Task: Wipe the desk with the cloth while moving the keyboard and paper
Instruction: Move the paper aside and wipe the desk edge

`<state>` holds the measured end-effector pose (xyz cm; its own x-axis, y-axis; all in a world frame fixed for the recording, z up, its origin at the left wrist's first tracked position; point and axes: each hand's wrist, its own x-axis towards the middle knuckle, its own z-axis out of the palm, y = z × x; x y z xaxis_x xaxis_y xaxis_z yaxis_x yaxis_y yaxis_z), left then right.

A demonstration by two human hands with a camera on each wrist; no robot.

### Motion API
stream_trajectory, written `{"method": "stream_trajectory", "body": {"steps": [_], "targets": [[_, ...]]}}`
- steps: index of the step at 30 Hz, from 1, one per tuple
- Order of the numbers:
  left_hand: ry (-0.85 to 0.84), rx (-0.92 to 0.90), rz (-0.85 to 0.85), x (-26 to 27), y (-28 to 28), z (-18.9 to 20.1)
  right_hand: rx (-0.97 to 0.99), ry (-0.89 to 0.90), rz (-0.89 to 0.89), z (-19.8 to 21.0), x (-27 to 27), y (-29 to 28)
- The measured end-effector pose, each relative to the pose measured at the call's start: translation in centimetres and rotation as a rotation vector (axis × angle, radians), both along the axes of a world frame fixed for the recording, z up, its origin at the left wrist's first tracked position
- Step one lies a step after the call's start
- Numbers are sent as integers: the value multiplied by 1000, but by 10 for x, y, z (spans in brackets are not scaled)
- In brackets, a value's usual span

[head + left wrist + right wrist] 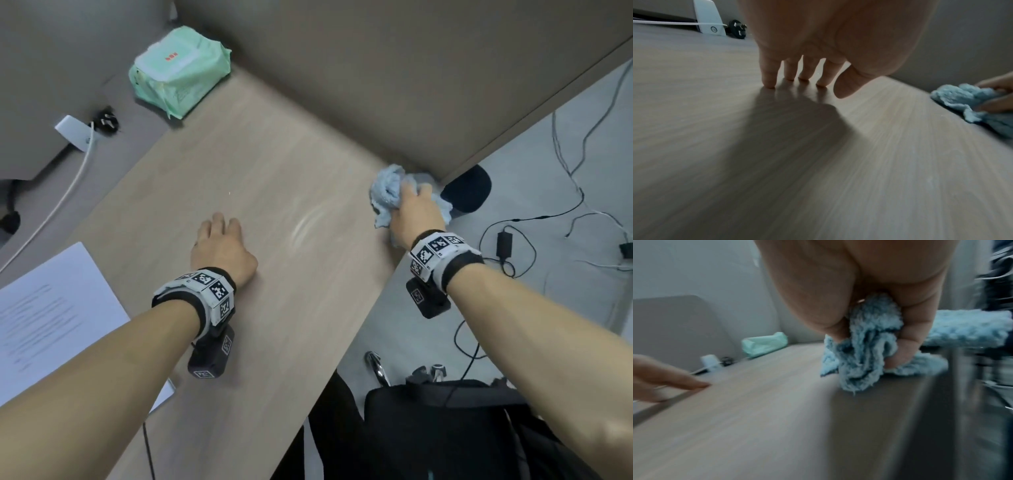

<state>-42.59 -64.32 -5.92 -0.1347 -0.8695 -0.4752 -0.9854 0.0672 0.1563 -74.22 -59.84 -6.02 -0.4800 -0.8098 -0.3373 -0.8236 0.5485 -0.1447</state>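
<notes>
Blue cloth (394, 192) is bunched in the right hand (416, 214), whose fingers curl round it at the far right corner of the desk (274, 171); wiping looks to be the step in hand. The left hand (221, 248) holds nothing, its straight fingertips (768, 82) touching the wood. Paper (48, 308) lies at the near left; no keyboard shows. Next, I'd guess, sweep leftward and shift the paper. A green wipes pack (178, 73) sits closed, contents unseen.

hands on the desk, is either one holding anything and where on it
The right hand grips the blue cloth by its bunched middle. The left hand holds nothing; its fingertips touch the desk.
</notes>
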Motion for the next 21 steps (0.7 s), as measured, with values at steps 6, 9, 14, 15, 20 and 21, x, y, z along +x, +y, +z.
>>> {"method": "stream_trajectory", "body": {"steps": [6,9,14,15,20,21], "targets": [[-1,56,-5,6,-4,7,-124,-182,501,-5,114,-30],[-11,66,-9,7,-6,8,-68,-124,423,-13,103,-39],[-14,36,10,2,0,11,69,83,-79,-11,-18,-6],[-16,34,13,2,1,11,108,109,-142,-5,-35,8],[-39,26,7,-1,3,13,60,58,-25,17,-17,33],[-43,26,5,-1,3,13,20,-13,45,19,7,29]]}}
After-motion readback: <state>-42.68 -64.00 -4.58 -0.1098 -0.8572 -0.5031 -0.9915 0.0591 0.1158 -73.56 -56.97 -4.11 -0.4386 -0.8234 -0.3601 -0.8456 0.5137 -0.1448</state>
